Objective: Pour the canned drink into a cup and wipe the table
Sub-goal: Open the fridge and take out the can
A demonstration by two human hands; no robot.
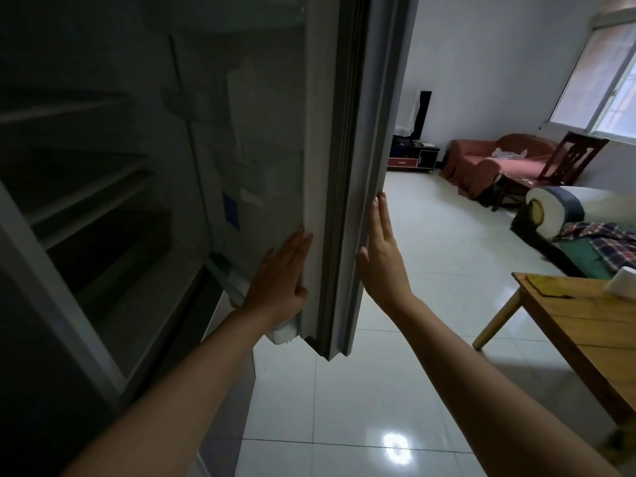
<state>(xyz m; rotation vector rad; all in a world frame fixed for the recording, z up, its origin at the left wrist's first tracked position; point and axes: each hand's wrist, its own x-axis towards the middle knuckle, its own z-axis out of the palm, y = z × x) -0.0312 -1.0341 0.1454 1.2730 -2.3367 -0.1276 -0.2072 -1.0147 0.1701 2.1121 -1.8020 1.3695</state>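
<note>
Head view
Stage: early, as I judge it; both hands are at the fridge door (330,166), and neither a can nor a cup shows anywhere, so the pouring and the wiping look wholly undone.
Left hand (278,277): fingers straight, palm flat on the inner edge of the door; the thumb lies on the door's edge; it holds nothing.
Right hand (382,256): fingers straight and together, flat against the door's outer face, just across the door's thickness from the left hand; it holds nothing.
Door: open, standing edge-on between the two hands.
Can: not in view; I guess it is to be fetched from the fridge, but that cannot be seen.
Fridge (96,187): left of the left hand, dark; bare-looking shelves slope away, and whether anything stands on them cannot be told.
Door bins (261,156): above the left hand, pale shapes behind the inner lining; contents too dim to name.
Table (578,325): well to the right of the right hand, wooden; a white thing (623,282) lies at its far edge, cut off by the frame, kind unclear.
Left to do: find the can and a cup, pour, wipe the table.
</note>
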